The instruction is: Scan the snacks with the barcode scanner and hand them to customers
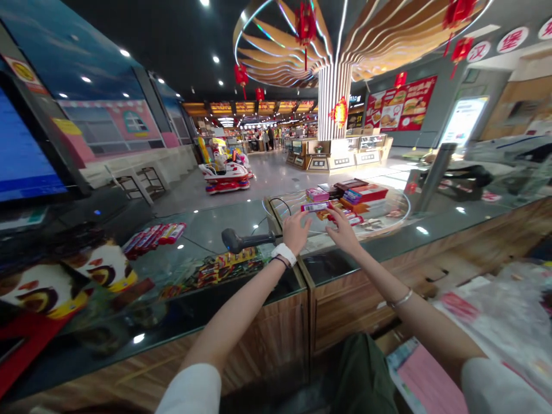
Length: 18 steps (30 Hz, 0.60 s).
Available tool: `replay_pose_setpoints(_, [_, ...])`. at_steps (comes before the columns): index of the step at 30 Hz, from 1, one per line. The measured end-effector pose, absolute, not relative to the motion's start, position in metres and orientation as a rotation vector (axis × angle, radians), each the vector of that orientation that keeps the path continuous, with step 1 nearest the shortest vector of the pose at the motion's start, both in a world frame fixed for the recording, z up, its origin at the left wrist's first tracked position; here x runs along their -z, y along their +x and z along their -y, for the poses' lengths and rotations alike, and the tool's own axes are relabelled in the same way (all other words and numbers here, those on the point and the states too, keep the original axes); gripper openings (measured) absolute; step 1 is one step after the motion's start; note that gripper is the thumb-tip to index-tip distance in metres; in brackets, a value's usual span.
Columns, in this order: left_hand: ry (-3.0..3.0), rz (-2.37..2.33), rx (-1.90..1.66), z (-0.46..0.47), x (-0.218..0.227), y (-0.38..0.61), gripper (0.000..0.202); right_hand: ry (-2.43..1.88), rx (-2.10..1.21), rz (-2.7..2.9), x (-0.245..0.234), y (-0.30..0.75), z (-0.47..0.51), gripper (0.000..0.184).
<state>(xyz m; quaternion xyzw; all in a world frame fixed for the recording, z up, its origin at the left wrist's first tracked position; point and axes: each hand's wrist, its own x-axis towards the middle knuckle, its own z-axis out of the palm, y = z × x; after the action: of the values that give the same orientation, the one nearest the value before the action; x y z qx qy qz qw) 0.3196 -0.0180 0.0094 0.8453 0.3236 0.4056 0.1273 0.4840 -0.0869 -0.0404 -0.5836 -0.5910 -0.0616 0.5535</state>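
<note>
Both my arms reach out over a glass counter [207, 230]. My left hand [295, 229], with a white watch at the wrist, has its fingers on a thin pink and purple pack [314, 206]. My right hand [344, 228], a bracelet on its wrist, rests its fingers on a red pack [351, 219] in the same pile. Several small packs [345, 195], pink, red, blue and dark, lie stacked just beyond my fingers. I cannot make out whether either hand grips its pack.
A black barcode scanner [241, 240] lies left of my left hand, its cable looping behind. Red tubes [155, 234] lie further left. A screen [21, 149] stands at far left, a metal post [433, 175] at right. Pink paper and plastic bags [474, 322] sit below right.
</note>
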Motion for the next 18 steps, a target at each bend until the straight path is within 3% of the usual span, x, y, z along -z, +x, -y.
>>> replay_pose_setpoints(6, [2.554,-0.78,-1.012,0.019,0.0,0.361,0.035,-1.425,0.179,1.416,0.045,0.537,0.096,0.056])
replay_pose_setpoints(18, [2.56,-0.884,-0.726,0.013,0.013,0.432,0.047,-1.73,0.269,1.31,0.064,0.609,0.072,0.049])
